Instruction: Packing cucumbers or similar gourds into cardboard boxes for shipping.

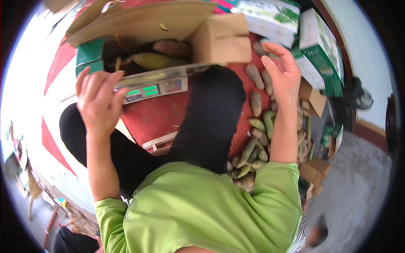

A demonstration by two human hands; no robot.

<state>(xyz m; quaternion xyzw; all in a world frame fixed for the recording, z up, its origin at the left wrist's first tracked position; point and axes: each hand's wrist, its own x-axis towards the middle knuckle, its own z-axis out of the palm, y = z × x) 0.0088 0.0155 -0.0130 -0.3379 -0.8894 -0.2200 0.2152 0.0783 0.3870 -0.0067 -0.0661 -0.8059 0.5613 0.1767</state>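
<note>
An open cardboard box (pixel 143 29) sits on a digital scale (pixel 177 85) whose display glows green. Inside lie a large green elongated vegetable (pixel 154 61) and a brown one (pixel 172 48). My left hand (pixel 98 97) is raised at the box's near left corner beside the display, slightly blurred, fingers apart, with nothing seen in it. At the right, my right hand (pixel 283 71) hovers above a pile of green and brown elongated vegetables (pixel 255 103). Its thumb and forefinger curve toward each other with a gap between, and I see nothing held.
White-and-green cartons (pixel 270 19) stand at the far right, with another carton (pixel 322 50) beside them near the wall. Red sheeting (pixel 147 122) lies under the scale. My black-trousered knee (pixel 215 97) rises close to the box. Another person's dark-clothed leg (pixel 76 241) shows at lower left.
</note>
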